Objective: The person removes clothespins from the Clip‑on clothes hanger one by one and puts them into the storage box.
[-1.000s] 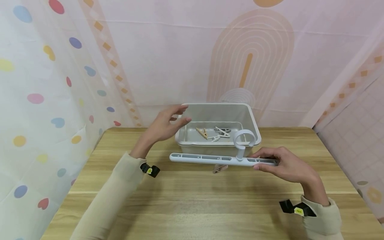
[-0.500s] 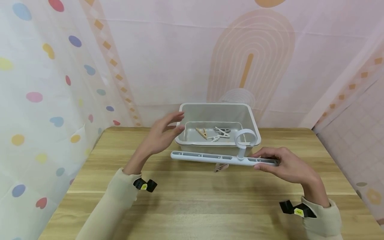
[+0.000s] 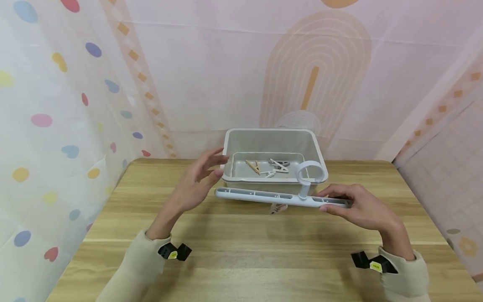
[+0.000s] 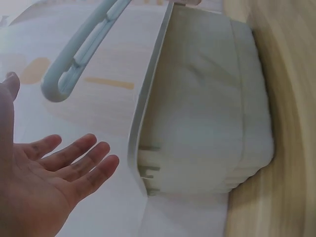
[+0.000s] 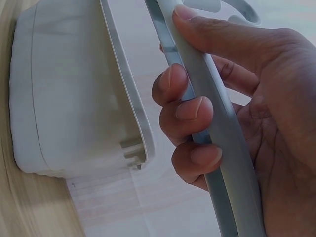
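My right hand (image 3: 356,207) grips one end of a pale blue-grey hanger (image 3: 260,197), a long slotted bar with a round hook standing up from it. In the right wrist view, the fingers curl round the bar (image 5: 222,138) and the thumb lies along it. A beige clothespin (image 3: 278,208) shows just under the bar's middle. To the left, my left hand (image 3: 198,180) is held up with fingers spread and nothing in it, near the bar's free end. The left wrist view shows the open palm (image 4: 44,197) apart from the hanger (image 4: 74,54).
Behind the hanger, a grey plastic bin (image 3: 271,180) stands on the wooden table (image 3: 264,260). Several clothespins (image 3: 279,165) in white, grey and tan lie on its floor. A patterned curtain (image 3: 211,75) hangs behind the table.
My left hand has drawn back from the bin's rim, down and to the left. The hanger's free end has risen slightly, while my right hand has stayed in place.
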`<state>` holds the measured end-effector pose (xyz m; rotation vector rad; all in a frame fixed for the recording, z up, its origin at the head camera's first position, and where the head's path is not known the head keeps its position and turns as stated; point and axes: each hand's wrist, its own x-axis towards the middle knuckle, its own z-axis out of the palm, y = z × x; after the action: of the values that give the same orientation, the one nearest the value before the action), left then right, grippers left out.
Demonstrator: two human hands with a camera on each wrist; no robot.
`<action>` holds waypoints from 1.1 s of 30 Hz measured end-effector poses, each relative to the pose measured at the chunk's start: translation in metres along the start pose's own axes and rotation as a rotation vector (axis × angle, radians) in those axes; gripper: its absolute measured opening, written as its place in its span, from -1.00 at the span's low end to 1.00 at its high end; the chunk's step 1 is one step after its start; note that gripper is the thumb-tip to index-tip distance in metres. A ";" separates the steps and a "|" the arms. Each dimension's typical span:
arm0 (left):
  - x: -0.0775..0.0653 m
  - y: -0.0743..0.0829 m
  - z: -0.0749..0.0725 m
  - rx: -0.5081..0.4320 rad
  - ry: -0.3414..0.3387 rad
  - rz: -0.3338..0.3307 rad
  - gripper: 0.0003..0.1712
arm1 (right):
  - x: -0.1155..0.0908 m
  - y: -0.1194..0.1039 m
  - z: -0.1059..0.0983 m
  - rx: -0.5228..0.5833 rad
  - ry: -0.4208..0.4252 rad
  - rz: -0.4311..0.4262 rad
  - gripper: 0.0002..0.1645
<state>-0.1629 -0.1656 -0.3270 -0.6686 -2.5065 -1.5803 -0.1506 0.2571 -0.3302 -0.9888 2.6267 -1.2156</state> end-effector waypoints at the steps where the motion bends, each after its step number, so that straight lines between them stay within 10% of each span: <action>1: -0.002 -0.001 0.001 -0.008 0.000 0.001 -0.35 | 0.000 0.000 0.000 -0.002 0.000 -0.002 -0.78; 33: -0.052 -0.024 0.048 -0.232 0.004 -0.009 -0.26 | 0.002 -0.001 0.001 -0.015 0.037 -0.021 -0.74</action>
<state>-0.1194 -0.1481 -0.3856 -0.6792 -2.3477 -1.8925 -0.1519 0.2548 -0.3294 -1.0087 2.6638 -1.2324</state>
